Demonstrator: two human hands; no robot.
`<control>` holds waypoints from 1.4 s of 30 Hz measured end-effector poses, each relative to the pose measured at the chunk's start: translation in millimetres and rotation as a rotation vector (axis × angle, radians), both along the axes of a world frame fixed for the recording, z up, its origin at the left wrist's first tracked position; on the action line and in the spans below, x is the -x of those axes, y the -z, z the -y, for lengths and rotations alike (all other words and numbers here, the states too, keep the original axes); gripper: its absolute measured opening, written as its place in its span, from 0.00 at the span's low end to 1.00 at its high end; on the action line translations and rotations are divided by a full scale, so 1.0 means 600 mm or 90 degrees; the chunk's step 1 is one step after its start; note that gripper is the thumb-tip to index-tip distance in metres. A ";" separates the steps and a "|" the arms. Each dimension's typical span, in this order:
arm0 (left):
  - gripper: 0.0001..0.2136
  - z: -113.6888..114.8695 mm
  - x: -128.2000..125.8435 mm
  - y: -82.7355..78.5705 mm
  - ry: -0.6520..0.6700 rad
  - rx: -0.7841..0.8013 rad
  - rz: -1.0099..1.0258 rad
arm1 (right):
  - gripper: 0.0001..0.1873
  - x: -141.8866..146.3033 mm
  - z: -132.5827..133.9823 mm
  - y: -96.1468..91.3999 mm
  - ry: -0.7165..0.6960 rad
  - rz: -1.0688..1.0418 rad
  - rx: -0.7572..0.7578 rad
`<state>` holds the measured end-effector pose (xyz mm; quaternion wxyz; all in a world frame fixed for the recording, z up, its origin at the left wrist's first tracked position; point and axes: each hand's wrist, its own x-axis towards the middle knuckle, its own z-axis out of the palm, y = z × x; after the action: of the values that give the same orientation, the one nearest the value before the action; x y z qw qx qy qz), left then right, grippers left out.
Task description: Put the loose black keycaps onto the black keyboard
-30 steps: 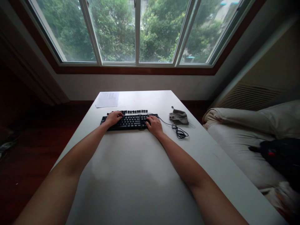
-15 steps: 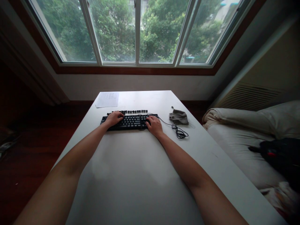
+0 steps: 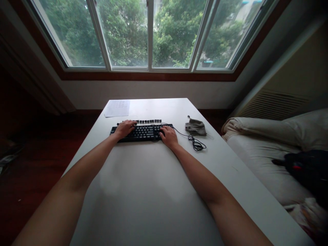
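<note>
A black keyboard [image 3: 143,133] lies across the far half of the white table [image 3: 143,191]. Behind it runs a row of several loose black keycaps [image 3: 150,121]. My left hand [image 3: 124,128] lies over the keyboard's left end. Its fingers are drawn together at the back edge, beside the left end of the keycap row, and what they pinch is too small to make out. My right hand [image 3: 168,135] is curled round the keyboard's right end and grips it.
The keyboard's black cable [image 3: 196,146] coils to the right of my right hand. Further back lie a grey crumpled cloth [image 3: 195,127] and, at the far left corner, a sheet of paper [image 3: 117,108]. A bed with pillows [image 3: 271,136] borders the table's right side.
My left hand's fingers have crept a little to the right along the keyboard's back edge, toward the keycap row. The right hand and keyboard have stayed put.
</note>
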<state>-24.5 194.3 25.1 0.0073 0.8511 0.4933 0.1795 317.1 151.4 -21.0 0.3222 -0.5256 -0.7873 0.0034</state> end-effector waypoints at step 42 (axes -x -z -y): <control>0.12 -0.014 -0.016 0.031 -0.093 0.067 0.153 | 0.16 0.002 0.002 -0.005 0.006 0.004 0.010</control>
<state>-14.7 202.7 6.4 0.0978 0.7837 0.5584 0.2539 315.8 150.0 -18.0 0.3158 -0.5319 -0.7857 0.0067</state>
